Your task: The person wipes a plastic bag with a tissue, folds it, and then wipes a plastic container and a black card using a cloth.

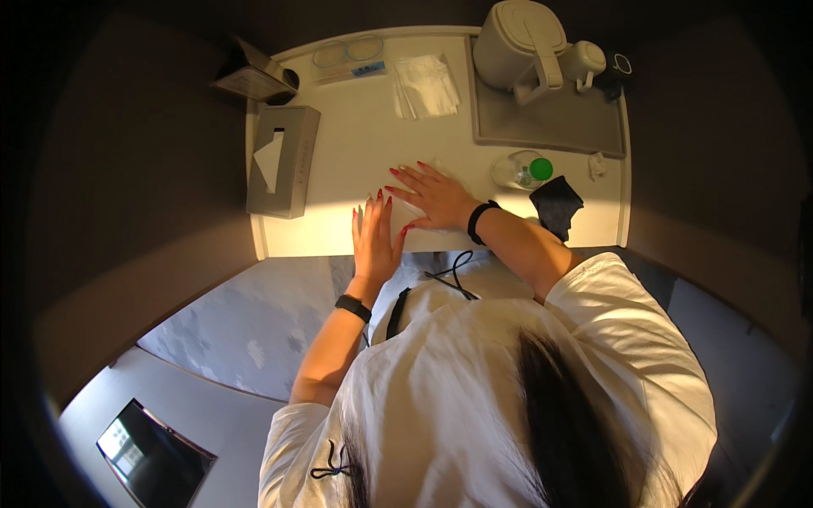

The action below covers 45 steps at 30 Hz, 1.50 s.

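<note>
My right hand [438,198] lies with spread fingers on a thin translucent plastic sheet or bag [451,173], which shows at its edges on the white tabletop [356,140]. Beside it, my left hand [376,238] rests near the table's front edge, fingers extended; whether it touches the plastic cannot be told. Neither hand grips anything. Right of my right hand lies a clear bottle with a green cap [541,169], and a black cloth-like item [557,206] sits near my right forearm. Behind the hands is a stack of flat clear plastic bags [425,87].
A grey tissue box [302,162] stands at the left, with a dark stand [251,79] behind it. At the back right, a grey tray [546,124] holds a white electric kettle [508,51] and mug [583,58]. Crumpled plastic [596,166] lies at the right.
</note>
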Each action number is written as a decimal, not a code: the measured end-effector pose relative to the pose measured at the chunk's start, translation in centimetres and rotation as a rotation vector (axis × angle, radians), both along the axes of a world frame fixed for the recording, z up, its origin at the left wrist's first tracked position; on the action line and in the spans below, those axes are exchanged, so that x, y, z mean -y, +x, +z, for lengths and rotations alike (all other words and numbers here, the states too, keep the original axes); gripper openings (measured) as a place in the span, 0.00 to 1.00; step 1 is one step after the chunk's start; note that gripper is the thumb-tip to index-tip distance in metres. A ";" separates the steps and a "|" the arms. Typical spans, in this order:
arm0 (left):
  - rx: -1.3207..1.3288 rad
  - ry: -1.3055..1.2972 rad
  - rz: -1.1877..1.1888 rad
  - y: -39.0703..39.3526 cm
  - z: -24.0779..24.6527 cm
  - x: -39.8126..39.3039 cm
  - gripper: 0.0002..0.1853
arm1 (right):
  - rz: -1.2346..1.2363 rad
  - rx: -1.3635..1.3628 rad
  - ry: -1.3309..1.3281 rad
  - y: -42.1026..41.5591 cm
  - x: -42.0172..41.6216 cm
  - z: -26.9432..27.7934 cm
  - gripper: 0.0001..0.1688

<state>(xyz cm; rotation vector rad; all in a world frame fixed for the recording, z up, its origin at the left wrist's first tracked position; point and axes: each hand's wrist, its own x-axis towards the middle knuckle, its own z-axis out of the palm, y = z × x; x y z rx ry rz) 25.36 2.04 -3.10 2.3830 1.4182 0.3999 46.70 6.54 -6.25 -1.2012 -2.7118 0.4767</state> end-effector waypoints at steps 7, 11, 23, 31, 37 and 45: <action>0.556 -0.384 0.568 -0.7 -6.0 0.4 0.15 | -0.044 -0.012 0.081 -0.9 0.5 0.4 0.56; 0.787 -0.755 0.649 0.3 -7.7 -1.7 0.14 | -0.174 -0.081 0.069 -0.2 2.2 2.9 0.54; 0.325 -0.683 0.669 7.0 -6.2 -3.9 0.20 | -0.300 -0.452 -0.087 8.1 8.2 3.7 0.29; 0.911 -0.844 0.493 7.1 -1.5 -9.8 0.13 | -0.379 -0.451 -0.101 15.2 13.1 4.3 0.13; 0.899 -0.884 0.398 7.9 0.5 -16.6 0.12 | -0.651 -0.502 -0.110 18.4 15.9 4.1 0.13; 0.714 -0.759 0.293 11.5 -1.6 -27.1 0.17 | -0.854 -0.410 -0.035 20.3 16.8 3.8 0.17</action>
